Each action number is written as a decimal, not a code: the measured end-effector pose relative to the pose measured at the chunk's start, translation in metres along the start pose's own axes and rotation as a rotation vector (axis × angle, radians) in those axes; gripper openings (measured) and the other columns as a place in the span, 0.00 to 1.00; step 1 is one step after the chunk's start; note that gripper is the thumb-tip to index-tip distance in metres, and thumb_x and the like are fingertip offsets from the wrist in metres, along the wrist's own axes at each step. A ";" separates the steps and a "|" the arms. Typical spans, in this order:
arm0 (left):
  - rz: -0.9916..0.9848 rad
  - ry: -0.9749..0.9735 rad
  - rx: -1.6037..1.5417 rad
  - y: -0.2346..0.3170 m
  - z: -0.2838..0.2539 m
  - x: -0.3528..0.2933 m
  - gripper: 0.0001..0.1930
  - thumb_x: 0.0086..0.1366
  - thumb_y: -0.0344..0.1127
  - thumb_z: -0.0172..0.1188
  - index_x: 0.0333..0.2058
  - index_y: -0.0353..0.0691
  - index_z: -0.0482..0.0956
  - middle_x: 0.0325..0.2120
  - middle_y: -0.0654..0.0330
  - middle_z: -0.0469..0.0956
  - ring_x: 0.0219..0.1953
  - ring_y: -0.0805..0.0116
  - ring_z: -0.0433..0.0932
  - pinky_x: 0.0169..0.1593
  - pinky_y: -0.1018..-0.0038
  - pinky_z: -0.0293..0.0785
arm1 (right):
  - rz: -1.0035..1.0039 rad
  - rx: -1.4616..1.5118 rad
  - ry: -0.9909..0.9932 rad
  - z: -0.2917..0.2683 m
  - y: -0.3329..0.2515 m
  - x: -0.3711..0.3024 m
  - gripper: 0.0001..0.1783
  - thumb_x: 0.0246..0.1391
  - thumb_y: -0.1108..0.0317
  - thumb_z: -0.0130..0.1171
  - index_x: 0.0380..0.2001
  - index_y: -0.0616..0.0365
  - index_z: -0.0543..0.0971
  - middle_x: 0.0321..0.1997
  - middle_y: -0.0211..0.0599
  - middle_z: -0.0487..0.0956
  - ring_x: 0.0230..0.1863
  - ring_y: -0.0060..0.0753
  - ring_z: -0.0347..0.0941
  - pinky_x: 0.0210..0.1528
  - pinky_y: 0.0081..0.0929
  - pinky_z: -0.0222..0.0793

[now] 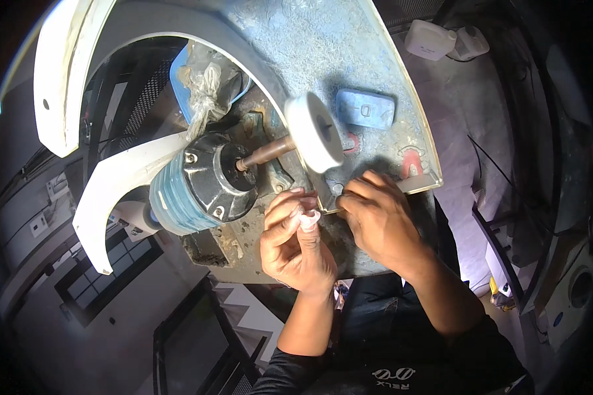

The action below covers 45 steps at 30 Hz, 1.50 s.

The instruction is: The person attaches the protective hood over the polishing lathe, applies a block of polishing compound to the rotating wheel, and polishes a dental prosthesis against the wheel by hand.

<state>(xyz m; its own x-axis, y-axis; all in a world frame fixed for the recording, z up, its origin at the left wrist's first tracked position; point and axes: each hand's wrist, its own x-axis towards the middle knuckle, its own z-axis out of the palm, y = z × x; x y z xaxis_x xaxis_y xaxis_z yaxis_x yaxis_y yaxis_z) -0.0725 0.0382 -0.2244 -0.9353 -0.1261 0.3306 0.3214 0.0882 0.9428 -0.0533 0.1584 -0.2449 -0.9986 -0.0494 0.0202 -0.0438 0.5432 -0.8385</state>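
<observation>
Below the thick white round wheel (315, 133), the left hand (296, 243) pinches a small pinkish-white curved piece (310, 219) between thumb and fingers, its grip narrow around it. The right hand (385, 220) is below and to the right of the wheel, fingers bent at the cream rim of a pale blue speckled tray (310, 52); whether its grip holds anything, I cannot tell. A brown metal shaft (265, 153) joins the wheel to the black motor with a ribbed blue body (201, 181) at its lower left. Right of the wheel, a light blue rectangular box (366, 109) lies on the tray; farther right and lower is a red horseshoe-shaped piece (412, 162). Up and left of the wheel, a clear knotted plastic bag (211, 85) sits in a blue plastic basin (179, 82).
</observation>
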 end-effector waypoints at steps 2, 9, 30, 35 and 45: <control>0.028 -0.061 0.042 -0.002 -0.001 0.000 0.05 0.65 0.25 0.57 0.36 0.32 0.69 0.35 0.46 0.76 0.47 0.51 0.75 0.46 0.58 0.78 | 0.011 0.050 0.026 -0.002 -0.001 0.000 0.02 0.42 0.76 0.58 0.23 0.60 0.76 0.30 0.35 0.72 0.40 0.40 0.69 0.44 0.37 0.64; -0.012 -0.006 0.028 -0.003 0.000 -0.001 0.06 0.61 0.22 0.60 0.36 0.34 0.73 0.34 0.51 0.78 0.44 0.54 0.76 0.50 0.59 0.75 | 0.053 0.560 0.216 -0.023 -0.018 0.005 0.06 0.50 0.75 0.63 0.33 0.63 0.79 0.34 0.43 0.79 0.35 0.40 0.76 0.39 0.31 0.69; -0.868 -0.195 -0.550 -0.002 -0.001 0.010 0.11 0.65 0.25 0.56 0.46 0.30 0.72 0.33 0.55 0.78 0.29 0.71 0.76 0.32 0.77 0.73 | 0.163 0.827 0.133 -0.028 0.005 0.009 0.04 0.54 0.77 0.61 0.33 0.67 0.79 0.30 0.38 0.80 0.26 0.18 0.75 0.29 0.18 0.69; -0.909 -0.158 -0.541 -0.008 0.002 0.016 0.06 0.65 0.24 0.57 0.40 0.32 0.73 0.31 0.57 0.78 0.27 0.72 0.75 0.28 0.77 0.70 | 0.199 0.832 0.079 -0.026 0.011 0.013 0.05 0.54 0.76 0.61 0.34 0.68 0.80 0.30 0.39 0.81 0.26 0.20 0.77 0.29 0.18 0.69; -0.987 -0.077 -0.595 -0.014 0.011 0.016 0.09 0.66 0.29 0.54 0.42 0.30 0.75 0.30 0.55 0.78 0.27 0.69 0.75 0.29 0.75 0.70 | 0.292 0.886 0.200 -0.013 0.008 0.017 0.05 0.52 0.79 0.61 0.34 0.67 0.81 0.29 0.36 0.81 0.26 0.16 0.75 0.27 0.15 0.68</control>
<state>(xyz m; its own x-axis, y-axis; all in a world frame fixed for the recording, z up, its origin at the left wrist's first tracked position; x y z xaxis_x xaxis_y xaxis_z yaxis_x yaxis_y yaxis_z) -0.0933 0.0459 -0.2332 -0.8180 0.1816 -0.5458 -0.5553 -0.4969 0.6669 -0.0714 0.1727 -0.2441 -0.9567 0.1771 -0.2311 0.1648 -0.3249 -0.9313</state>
